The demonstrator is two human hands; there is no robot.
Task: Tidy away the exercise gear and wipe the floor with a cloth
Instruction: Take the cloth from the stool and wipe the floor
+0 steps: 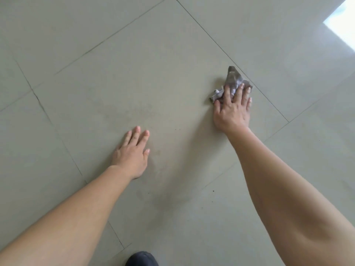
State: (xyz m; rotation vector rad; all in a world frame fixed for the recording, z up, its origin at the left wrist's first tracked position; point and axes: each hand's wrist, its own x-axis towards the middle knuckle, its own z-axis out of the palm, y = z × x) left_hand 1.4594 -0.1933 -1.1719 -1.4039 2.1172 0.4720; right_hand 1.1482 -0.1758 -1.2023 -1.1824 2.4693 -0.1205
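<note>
A crumpled grey cloth (233,78) is being pressed onto the tiled floor (153,64) by the right hand (232,110). The fingers are laid straight and spread over its near half, not curled round it, and its far corner is standing up free. The cloth is lying across a diagonal grout line (269,101) at the right edge of the large middle tile. The left hand (132,152) is being rested flat on the same tile, fingers released and extended, well apart from the cloth. Open tile is lying between the hands and beyond them to the far joints. Dark specks (177,129) are showing between the hands. Glare (343,22) is being reflected at the upper right corner. A dark rounded shape (142,259) is showing at the bottom edge; what it is cannot be told.
</note>
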